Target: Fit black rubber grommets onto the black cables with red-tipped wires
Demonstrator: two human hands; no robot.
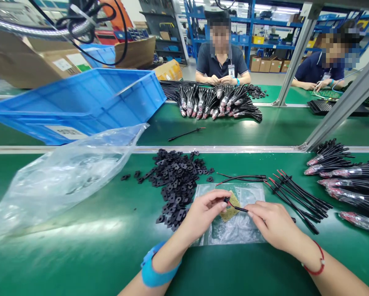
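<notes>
Left hand (206, 207) pinches a small black piece (226, 200), right hand (272, 224) grips the black cable (241, 209), red wire between them, both over the clear bag (238, 235), seemingly to line up the ends; loose black pieces (179, 181) sit left, within easy reach.

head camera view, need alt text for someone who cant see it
Two bare hands, left and right, hold a small black piece and a black cable over a clear plastic bag on a green workbench. Loose black pieces lie to the left, cables to the right; two people sit opposite.
</notes>
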